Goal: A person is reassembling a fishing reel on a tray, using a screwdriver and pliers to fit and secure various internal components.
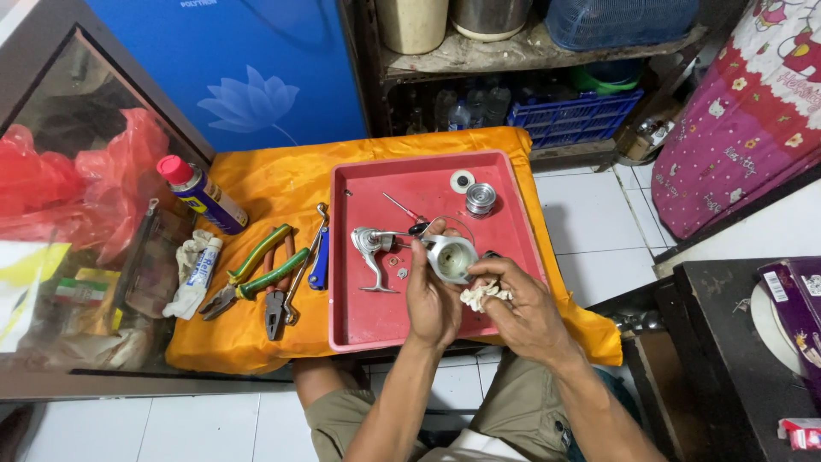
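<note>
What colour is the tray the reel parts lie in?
Red-pink, plain; the tray shows best in the head view, sitting on an orange cloth.

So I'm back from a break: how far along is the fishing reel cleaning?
Done: the reel is stripped; its body lies in the red tray with the spool and small loose parts. In hand: the left hand holds a silver rotor cup while the right hand presses a white rag to it. Left: nothing is reassembled.
</note>
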